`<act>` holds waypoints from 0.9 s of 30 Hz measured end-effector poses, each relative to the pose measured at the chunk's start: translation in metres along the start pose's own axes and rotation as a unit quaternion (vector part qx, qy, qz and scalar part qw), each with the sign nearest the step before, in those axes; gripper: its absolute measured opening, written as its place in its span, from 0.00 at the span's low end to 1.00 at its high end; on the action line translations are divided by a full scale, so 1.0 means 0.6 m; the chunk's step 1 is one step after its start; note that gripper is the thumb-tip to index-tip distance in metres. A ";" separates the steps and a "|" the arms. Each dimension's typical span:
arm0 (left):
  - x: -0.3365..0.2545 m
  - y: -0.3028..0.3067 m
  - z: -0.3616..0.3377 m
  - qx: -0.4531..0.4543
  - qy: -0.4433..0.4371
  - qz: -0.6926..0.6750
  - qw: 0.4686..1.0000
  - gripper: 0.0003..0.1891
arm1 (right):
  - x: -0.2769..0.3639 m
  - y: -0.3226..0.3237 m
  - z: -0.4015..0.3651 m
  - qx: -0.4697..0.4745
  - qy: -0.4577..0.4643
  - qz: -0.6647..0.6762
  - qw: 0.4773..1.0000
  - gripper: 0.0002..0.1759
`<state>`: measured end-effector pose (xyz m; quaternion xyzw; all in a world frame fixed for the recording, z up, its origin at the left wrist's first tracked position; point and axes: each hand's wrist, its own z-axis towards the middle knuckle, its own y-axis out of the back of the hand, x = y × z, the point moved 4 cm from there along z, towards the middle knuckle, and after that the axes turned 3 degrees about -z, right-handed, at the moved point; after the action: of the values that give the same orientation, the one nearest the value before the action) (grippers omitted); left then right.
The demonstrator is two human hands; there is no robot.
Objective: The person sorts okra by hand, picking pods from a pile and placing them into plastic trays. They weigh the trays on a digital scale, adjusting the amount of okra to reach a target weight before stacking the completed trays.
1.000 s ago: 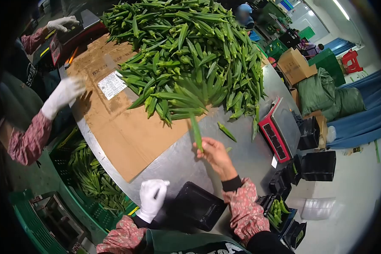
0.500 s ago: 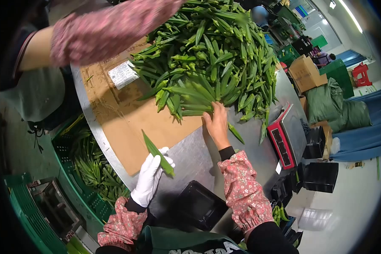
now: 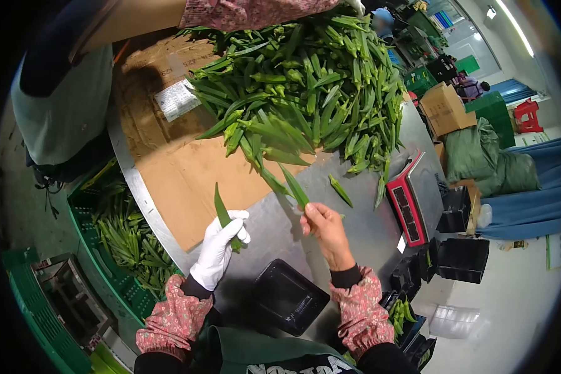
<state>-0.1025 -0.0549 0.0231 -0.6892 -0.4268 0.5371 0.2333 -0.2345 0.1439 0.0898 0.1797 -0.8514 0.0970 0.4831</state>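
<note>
My left hand (image 3: 213,252), in a white glove, is closed round an okra pod (image 3: 220,209) that points up past the fingers. My bare right hand (image 3: 327,234) pinches the lower end of another okra pod (image 3: 294,187), whose tip points up and left. Beyond both hands a large heap of okra (image 3: 318,87) covers the far part of the metal table (image 3: 274,224) and part of a flattened cardboard sheet (image 3: 193,187). One loose pod (image 3: 340,191) lies just above my right hand. A black tray (image 3: 290,298) rests on the table between my forearms.
A co-worker's patterned sleeve (image 3: 249,14) reaches across the heap from the upper left. The red scale (image 3: 408,206) stands at the right, with black trays (image 3: 462,258) beyond it. A green crate (image 3: 121,280) of okra is below the table's left edge.
My right hand has come back from the heap's edge towards me, now with a pod in its fingers. My left hand still holds its pod. The co-worker's arm has moved right across the heap.
</note>
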 end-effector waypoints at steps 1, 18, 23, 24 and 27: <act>0.005 -0.008 0.003 0.007 0.002 -0.005 1.000 0.19 | 0.002 -0.007 -0.016 0.017 -0.013 0.024 0.999 0.16; 0.026 -0.020 -0.001 0.008 0.076 -0.182 0.980 0.21 | 0.061 -0.024 0.168 -0.215 0.424 -0.517 0.711 0.10; 0.045 0.002 -0.002 -0.023 0.078 -0.173 0.982 0.15 | 0.010 0.011 0.166 -0.173 0.336 -0.587 0.716 0.11; 0.046 -0.001 -0.001 -0.024 0.082 -0.178 0.980 0.15 | 0.005 0.016 0.159 -0.175 0.363 -0.580 0.708 0.10; 0.044 -0.009 0.002 -0.020 0.088 -0.183 0.979 0.16 | -0.013 0.039 0.139 -0.144 0.310 -0.456 0.821 0.11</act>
<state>-0.1038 -0.0299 0.0125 -0.6481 -0.5343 0.4142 0.3507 -0.3056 0.1386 0.0402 0.4361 -0.4814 -0.2077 0.7314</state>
